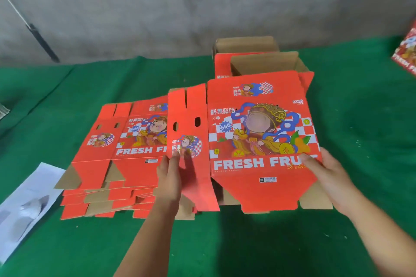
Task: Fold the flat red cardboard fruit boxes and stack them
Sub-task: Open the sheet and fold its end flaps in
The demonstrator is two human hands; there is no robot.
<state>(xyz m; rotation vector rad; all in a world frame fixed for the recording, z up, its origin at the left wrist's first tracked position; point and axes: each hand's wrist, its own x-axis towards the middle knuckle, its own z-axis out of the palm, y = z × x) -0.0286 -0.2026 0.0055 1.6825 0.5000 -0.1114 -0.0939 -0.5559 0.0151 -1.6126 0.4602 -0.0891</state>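
Note:
I hold a flat red fruit box (261,132) lifted over the green table, its printed "FRESH FRUIT" face towards me. My left hand (170,177) holds its narrow left side panel near the lower edge, fingers straight up along the cardboard. My right hand (326,175) grips the lower right corner, thumb on the printed face. A pile of flat red boxes (108,164) lies to the left, partly under the held box. Behind it stand folded open boxes (265,63) with brown insides showing.
The green cloth table (225,243) spreads all round. A white plastic sheet (24,207) lies at the left front. Another red printed box (405,51) pokes in at the right edge. A grey wall and a dark rod (42,42) stand behind.

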